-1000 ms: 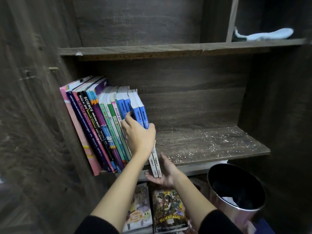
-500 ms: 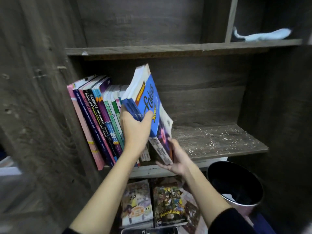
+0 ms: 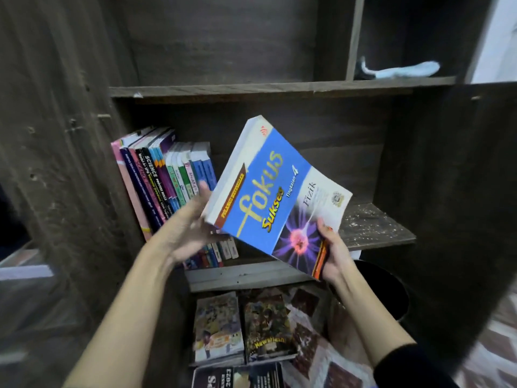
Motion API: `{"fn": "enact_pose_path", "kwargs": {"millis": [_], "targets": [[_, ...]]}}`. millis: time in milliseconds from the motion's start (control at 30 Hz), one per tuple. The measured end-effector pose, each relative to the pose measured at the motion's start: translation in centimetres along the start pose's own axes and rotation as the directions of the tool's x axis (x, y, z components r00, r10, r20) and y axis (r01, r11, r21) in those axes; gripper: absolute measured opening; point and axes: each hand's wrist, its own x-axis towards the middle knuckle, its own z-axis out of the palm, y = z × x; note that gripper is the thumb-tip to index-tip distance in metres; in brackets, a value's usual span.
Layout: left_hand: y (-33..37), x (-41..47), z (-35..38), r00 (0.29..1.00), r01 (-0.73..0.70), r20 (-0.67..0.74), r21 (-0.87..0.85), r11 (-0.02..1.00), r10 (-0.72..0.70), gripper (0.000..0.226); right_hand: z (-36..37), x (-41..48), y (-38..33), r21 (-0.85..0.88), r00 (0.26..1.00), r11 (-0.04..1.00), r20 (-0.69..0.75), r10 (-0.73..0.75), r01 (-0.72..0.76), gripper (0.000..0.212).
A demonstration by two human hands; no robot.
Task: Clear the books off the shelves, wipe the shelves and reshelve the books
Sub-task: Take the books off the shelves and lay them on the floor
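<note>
Now | one Fokus book [image 3: 268,197] | right hand [image 3: 334,253] grip clamped on it; left hand [image 3: 187,228] grip unclear

You look to be in a home study corner. The dark wooden bookcase [image 3: 265,89] holds school workbooks [image 3: 156,186] at its left edge, with comics [image 3: 268,329] stacked below and a bin [image 3: 391,298] beside them.

Yellow lettering and purple starburst are printed on blue paperback textbook [image 3: 268,197]; dark wood-grain shelf [image 3: 375,231] is flecked white.
</note>
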Motion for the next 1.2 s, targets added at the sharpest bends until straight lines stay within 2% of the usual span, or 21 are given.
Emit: {"fn": "enact_pose_path", "kwargs": {"millis": [33, 100, 167, 233, 333, 400, 567, 633, 700, 767, 867, 933, 1000, 1100, 1200], "targets": [[-0.2, 0.1, -0.3, 1.000, 0.031, -0.001, 0.016, 0.999, -0.031, 0.115, -1.0, -0.3, 0.0, -0.050, 0.999, 0.998, -0.021, -0.043, 0.042, 0.049], [-0.9, 0.3, -0.2, 0.998, 0.062, -0.018, 0.113, 0.992, -0.061, 0.108, -2.6, -0.9, 0.0, -0.155, 0.989, 0.983, -0.094, -0.112, 0.097, 0.093], [-2.5, 0.4, 0.1, 0.994, 0.104, -0.050, 0.230, 0.968, -0.095, 0.092, -3.7, -2.0, 0.2, -0.259, 0.983, 0.959, -0.114, -0.147, 0.113, 0.107], [-5.0, 0.3, -0.7, 0.988, 0.145, -0.093, 0.278, 0.949, -0.124, 0.080, -4.5, -3.0, 0.6, -0.332, 0.979, 0.936, -0.118, -0.165, 0.117, 0.112], [-9.0, -1.4, -2.3, 0.974, 0.201, -0.145, 0.226, 0.953, -0.171, 0.093, -5.4, -5.1, 1.9, -0.408, 0.980, 0.910, -0.135, -0.147, 0.080, 0.108], [-11.7, -2.6, -3.2, 0.960, 0.253, -0.165, 0.177, 0.951, -0.225, 0.090, -6.5, -6.1, 3.5, -0.450, 0.980, 0.893, -0.162, -0.114, 0.029, 0.103], [-17.8, -5.1, -6.0, 0.894, 0.421, -0.223, 0.124, 0.898, -0.388, 0.102, -9.8, -8.2, 8.1, -0.480, 0.964, 0.869, -0.265, -0.012, -0.121, 0.091], [-20.3, -5.9, -6.8, 0.859, 0.481, -0.247, 0.095, 0.871, -0.448, 0.085, -11.0, -8.8, 9.8, -0.486, 0.951, 0.854, -0.306, 0.031, -0.184, 0.079], [-22.8, -6.5, -7.6, 0.821, 0.537, -0.269, 0.061, 0.841, -0.504, 0.055, -12.1, -9.3, 11.5, -0.479, 0.936, 0.843, -0.345, 0.073, -0.243, 0.066], [-25.8, -7.2, -8.6, 0.772, 0.593, -0.303, 0.029, 0.804, -0.559, 0.047, -13.4, -9.6, 13.3, -0.502, 0.917, 0.810, -0.385, 0.104, -0.302, 0.063], [-29.9, -8.0, -9.6, 0.704, 0.649, -0.385, 0.008, 0.760, -0.597, 0.062, -15.3, -10.3, 15.8, -0.527, 0.882, 0.758, -0.453, 0.131, -0.384, 0.037], [-32.9, -8.4, -10.2, 0.640, 0.676, -0.460, -0.042, 0.736, -0.615, 0.056, -16.6, -10.6, 18.0, -0.491, 0.829, 0.731, -0.529, 0.182, -0.474, 0.026], [-35.0, -8.9, -10.5, 0.571, 0.695, -0.515, -0.110, 0.711, -0.639, 0.042, -17.7, -11.3, 20.0, -0.449, 0.779, 0.703, -0.578, 0.241, -0.551, 0.024], [-37.7, -9.6, -11.5, 0.451, 0.761, -0.535, -0.187, 0.622, -0.714, 0.034, -19.6, -11.7, 22.8, -0.403, 0.695, 0.648, -0.662, 0.282, -0.647, 0.042], [-39.2, -10.5, -12.3, 0.346, 0.813, -0.546, -0.231, 0.534, -0.763, 0.030, -20.6, -11.7, 24.6, -0.374, 0.634, 0.594, -0.705, 0.318, -0.713, 0.031]]}}
